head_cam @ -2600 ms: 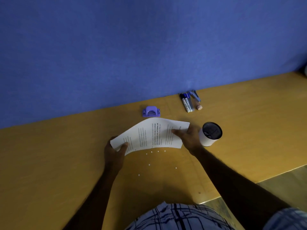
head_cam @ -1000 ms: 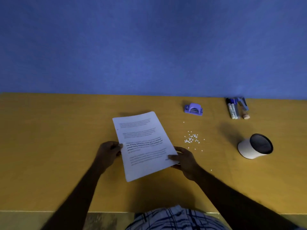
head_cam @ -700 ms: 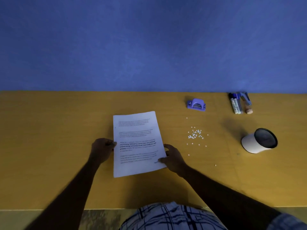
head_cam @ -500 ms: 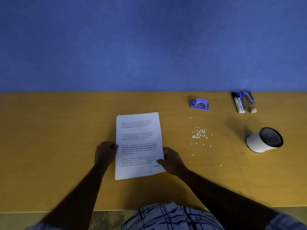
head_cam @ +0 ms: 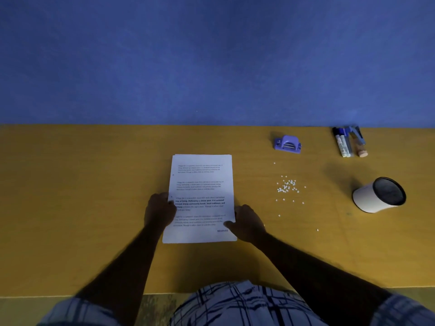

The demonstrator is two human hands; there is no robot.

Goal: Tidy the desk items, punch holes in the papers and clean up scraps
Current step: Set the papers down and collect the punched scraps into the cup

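- The blue fabric wall (head_cam: 211, 60) fills the upper half of the view and shows nothing of the task.
- The yellow-brown wooden desk (head_cam: 70, 184) carries everything. Its near edge and both ends are cut off.
- The stack of white printed papers (head_cam: 202, 184) lies flat in the middle of the desk, squared to its edge. Two small dark marks on its left margin may be punched holes, but they are too small to be sure. How many sheets there are I cannot tell.
- The left hand (head_cam: 159, 211) holds the stack at its left edge with curled fingers, a narrow grip. The right hand (head_cam: 247, 222) holds the lower right corner with the thumb on top. The fingers under the sheets are hidden.
- The white cylindrical cup with a dark inside (head_cam: 376, 196) lies on its side, well apart to the right, and looks empty.
- The small purple plastic hole punch (head_cam: 287, 144) stands near the wall, apart from the papers.
- The dark-capped white markers (head_cam: 342, 143) lie side by side at the far right, touching a blue tool (head_cam: 356, 134) and a small pinkish piece (head_cam: 361, 152), both hard to identify.
- The tiny white round paper scraps (head_cam: 287, 187) lie scattered between the punch and the cup.
- My judgement: the punching seems done and the papers are set down neatly. The scraps are not yet cleaned, and the cup and the markers are not yet tidied.
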